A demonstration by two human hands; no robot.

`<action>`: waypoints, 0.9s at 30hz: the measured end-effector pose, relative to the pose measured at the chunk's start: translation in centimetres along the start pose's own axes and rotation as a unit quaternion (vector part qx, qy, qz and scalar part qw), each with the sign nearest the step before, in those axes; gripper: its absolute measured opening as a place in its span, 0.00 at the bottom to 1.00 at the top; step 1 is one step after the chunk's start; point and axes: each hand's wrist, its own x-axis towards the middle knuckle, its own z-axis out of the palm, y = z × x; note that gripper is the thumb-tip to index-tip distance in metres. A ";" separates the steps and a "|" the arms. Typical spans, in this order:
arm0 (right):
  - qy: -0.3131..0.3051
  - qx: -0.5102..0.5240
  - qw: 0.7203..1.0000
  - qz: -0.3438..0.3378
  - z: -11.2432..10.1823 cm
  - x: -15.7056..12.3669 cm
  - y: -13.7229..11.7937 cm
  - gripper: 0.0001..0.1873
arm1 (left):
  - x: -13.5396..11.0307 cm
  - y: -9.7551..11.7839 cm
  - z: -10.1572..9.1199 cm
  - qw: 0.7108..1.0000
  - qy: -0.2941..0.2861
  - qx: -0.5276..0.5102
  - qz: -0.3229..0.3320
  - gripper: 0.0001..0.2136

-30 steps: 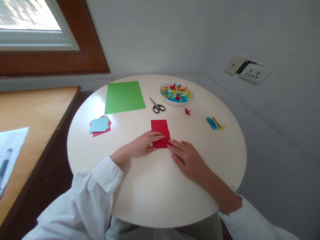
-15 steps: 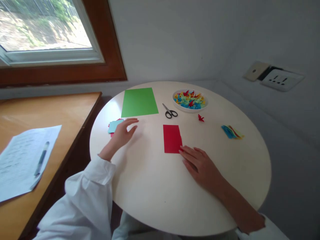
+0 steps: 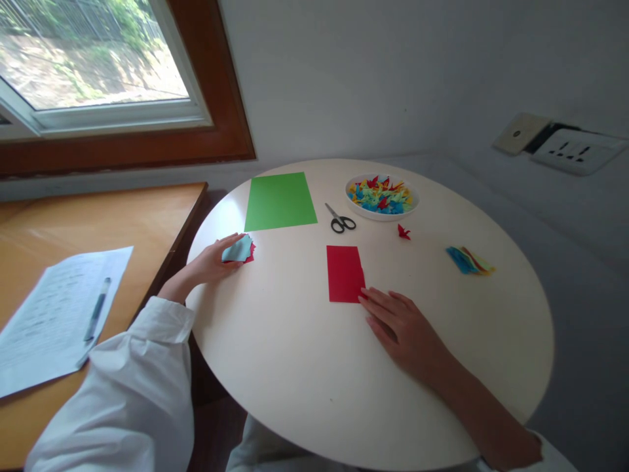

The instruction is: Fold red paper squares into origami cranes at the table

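At the table's left side, my left hand [image 3: 216, 259] is closed around a small stack of paper pieces [image 3: 238, 249], light blue on top with red edges poking out below. Its fingers are at the far side and its thumb at the near side. My right hand [image 3: 400, 328] lies with fingers stretched out, fingertips at the lower right corner of a red paper rectangle [image 3: 344, 274]. The red sheet rests flat in the middle of the table. Beyond it are scissors [image 3: 339, 220] with black handles and a small folded red paper bird [image 3: 403, 232].
A green paper square [image 3: 281, 202] lies at the back left of the round white table [image 3: 295, 367]. A white dish [image 3: 364, 214] holds many small folded paper shapes. Coloured paper strips [image 3: 469, 261] lie at the right. A wooden desk [image 3: 162, 226] with written sheets [image 3: 54, 314] and a pen [image 3: 97, 309] adjoins.
My left hand has moved left and closed around the small paper stack, shifting it slightly. My right hand has stayed at the red sheet. The view has turned slightly left.
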 end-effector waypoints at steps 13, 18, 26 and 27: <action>0.002 0.002 1.000 0.002 0.0 -0.1 0.1 0.18 | 0.5 -1.7 1.2 0.998 0.057 0.008 0.027 0.26; 0.006 0.001 1.000 0.000 0.0 -0.1 0.0 0.18 | 0.4 -1.3 1.1 0.997 0.055 0.041 0.033 0.23; 0.001 0.006 1.000 0.006 -0.1 0.0 -0.1 0.18 | 0.2 -0.6 1.1 0.993 0.069 0.098 0.019 0.20; 0.001 0.008 1.000 0.007 0.0 -0.1 -0.1 0.18 | 0.1 -0.6 1.2 0.992 0.067 0.105 0.026 0.20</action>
